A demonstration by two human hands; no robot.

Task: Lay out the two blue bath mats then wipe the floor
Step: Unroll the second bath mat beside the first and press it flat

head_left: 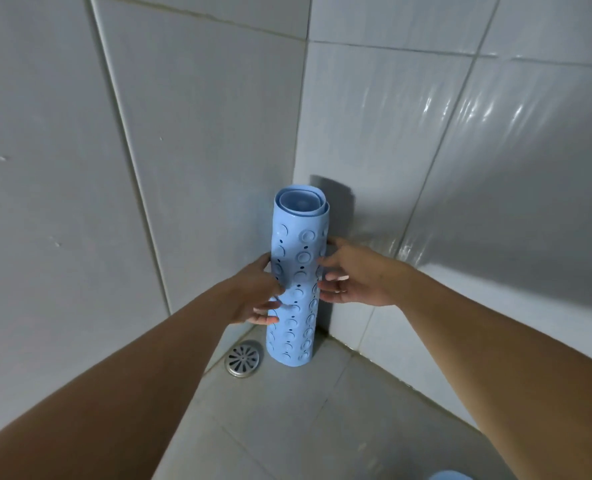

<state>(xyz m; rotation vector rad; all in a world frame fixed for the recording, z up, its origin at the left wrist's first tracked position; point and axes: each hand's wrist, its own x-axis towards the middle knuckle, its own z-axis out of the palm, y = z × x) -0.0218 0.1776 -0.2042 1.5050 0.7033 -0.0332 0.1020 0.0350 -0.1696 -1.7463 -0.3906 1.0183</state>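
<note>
A rolled blue bath mat (299,244) with suction cups and small holes stands upright on the tiled floor (287,420) in the corner of two walls. My left hand (258,294) touches its left side at mid-height, fingers curled around the roll. Against the roll's right side rests my right hand (353,277), its fingers spread over the surface. Both hands hold the roll between them. A small patch of another blue thing (452,475) shows at the bottom edge; I cannot tell whether it is the second mat.
A round metal floor drain (242,359) sits just left of the roll's base. Glossy grey wall tiles close in on the left (80,168) and the right (495,150). Grey floor tiles stretch toward me.
</note>
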